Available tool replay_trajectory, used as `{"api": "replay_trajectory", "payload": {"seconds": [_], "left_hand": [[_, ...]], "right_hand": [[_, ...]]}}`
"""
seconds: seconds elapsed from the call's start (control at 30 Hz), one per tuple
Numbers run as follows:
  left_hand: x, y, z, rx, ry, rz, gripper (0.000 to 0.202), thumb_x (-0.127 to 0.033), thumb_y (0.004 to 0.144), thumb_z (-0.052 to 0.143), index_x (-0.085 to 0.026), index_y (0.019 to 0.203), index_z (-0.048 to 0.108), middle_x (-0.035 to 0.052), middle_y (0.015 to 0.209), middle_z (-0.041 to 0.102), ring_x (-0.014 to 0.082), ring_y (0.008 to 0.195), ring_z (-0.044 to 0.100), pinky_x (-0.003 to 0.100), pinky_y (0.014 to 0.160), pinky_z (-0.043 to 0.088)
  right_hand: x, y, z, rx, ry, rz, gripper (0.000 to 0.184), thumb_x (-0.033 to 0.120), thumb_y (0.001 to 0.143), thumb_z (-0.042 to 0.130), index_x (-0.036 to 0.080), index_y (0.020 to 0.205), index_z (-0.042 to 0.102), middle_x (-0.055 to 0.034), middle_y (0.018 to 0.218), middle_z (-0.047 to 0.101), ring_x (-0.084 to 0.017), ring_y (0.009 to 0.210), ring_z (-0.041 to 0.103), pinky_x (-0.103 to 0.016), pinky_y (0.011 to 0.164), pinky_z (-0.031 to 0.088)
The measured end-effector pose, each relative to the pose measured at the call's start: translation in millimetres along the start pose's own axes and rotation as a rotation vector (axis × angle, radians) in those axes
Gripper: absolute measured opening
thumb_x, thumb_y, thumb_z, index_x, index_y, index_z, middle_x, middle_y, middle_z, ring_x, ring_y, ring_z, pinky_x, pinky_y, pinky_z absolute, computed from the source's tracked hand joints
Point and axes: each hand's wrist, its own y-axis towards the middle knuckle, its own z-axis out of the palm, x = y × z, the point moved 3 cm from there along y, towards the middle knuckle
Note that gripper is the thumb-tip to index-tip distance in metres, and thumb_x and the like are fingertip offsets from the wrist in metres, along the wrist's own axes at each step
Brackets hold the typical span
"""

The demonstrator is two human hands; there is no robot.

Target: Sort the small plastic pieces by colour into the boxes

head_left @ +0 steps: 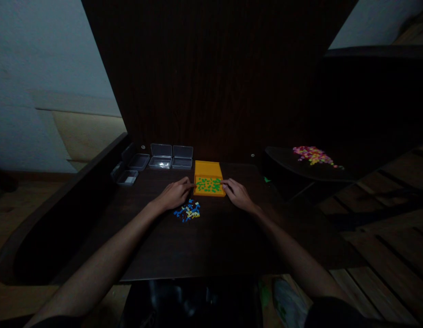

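text: none readable | labels: none | numbers: none

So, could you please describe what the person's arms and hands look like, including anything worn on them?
The left hand and right hand are bare, with no gloves. No ring, watch or bracelet can be made out in the dim light. Both forearms are uncovered; dark cloth at the bottom edge looks like short sleeves.
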Motion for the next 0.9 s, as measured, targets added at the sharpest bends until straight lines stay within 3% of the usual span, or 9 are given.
{"api": "replay_trajectory", "payload": {"seconds": [0.23,0.57,0.9], "left_hand": [[7.6,2.1,0.8,-0.019,-0.086,0.029,0.048,-0.007,0.085,0.04,-0.023,0.125,0.062,0.0055,0.107,0.06,0.0183,0.092,0.063,0.031,0.088,0.051],[15.3,3.8,-2.3,-0.032,-0.13,0.072,0.056,-0.001,0.079,0.04,-0.025,0.124,0.064,0.0047,0.12,0.062,0.0187,0.11,0.061,0.032,0.099,0.048],[19.9,-0.7,-1.0,0.05,0.079,0.14,0.071,0.0,0.075,0.042,-0.033,0.138,0.049,0.0012,0.135,0.055,0.0204,0.111,0.064,0.032,0.093,0.053]], "right_hand": [[-4.7,0.2,-2.2,-0.04,-0.006,-0.004,0.03,0.03,0.097,0.04,0.02,0.112,0.063,-0.0073,0.1,0.061,-0.02,0.092,0.061,-0.03,0.08,0.047],[-9.1,0.4,-0.2,-0.052,0.03,-0.021,0.028,0.03,0.096,0.042,0.019,0.111,0.064,-0.0068,0.096,0.061,-0.019,0.087,0.06,-0.029,0.076,0.047],[-10.7,0.5,0.2,-0.064,0.068,-0.022,0.027,0.03,0.095,0.045,0.018,0.109,0.065,-0.0063,0.092,0.06,-0.018,0.084,0.059,-0.03,0.073,0.046]]}}
